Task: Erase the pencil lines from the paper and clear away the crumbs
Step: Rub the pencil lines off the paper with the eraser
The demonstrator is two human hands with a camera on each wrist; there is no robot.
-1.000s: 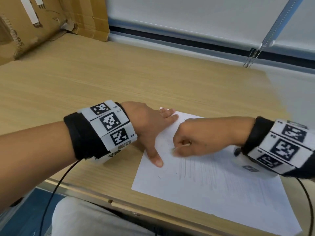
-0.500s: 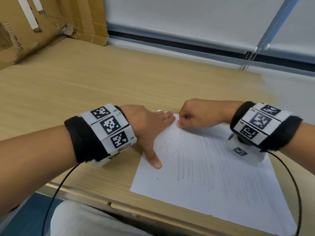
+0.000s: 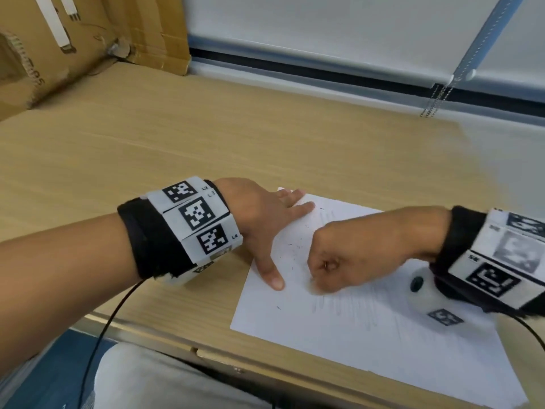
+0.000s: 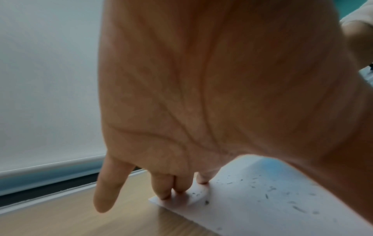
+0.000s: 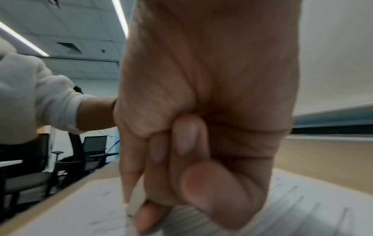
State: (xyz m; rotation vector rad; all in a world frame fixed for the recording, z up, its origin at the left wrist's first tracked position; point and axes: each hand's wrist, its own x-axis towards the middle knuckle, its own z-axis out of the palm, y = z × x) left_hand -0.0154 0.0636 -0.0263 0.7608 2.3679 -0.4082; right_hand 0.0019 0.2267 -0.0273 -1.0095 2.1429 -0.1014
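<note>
A white sheet of paper (image 3: 354, 335) lies on the wooden desk (image 3: 206, 149) near its front edge. Faint pencil lines (image 3: 348, 308) run across its middle and right part. Dark eraser crumbs (image 3: 298, 246) are scattered over its upper left area, and the crumbs (image 4: 266, 196) also show in the left wrist view. My left hand (image 3: 274, 228) lies flat, its fingers (image 4: 165, 188) pressing the paper's far left corner and the thumb spread on the left margin. My right hand (image 3: 327, 270) is curled tight, and its fingertips pinch a pale eraser (image 5: 127, 209), mostly hidden, against the paper beside the left thumb.
A cardboard box (image 3: 73, 39) stands at the back left of the desk. A window blind with a bead chain (image 3: 436, 98) runs along the far side. The desk's front edge (image 3: 177, 346) is close to the paper. Office chairs (image 5: 92, 151) stand off to the left.
My right hand, at the paper's far edge half a second ago, has come back toward me to the left part of the lines. The left hand has stayed pressing the paper.
</note>
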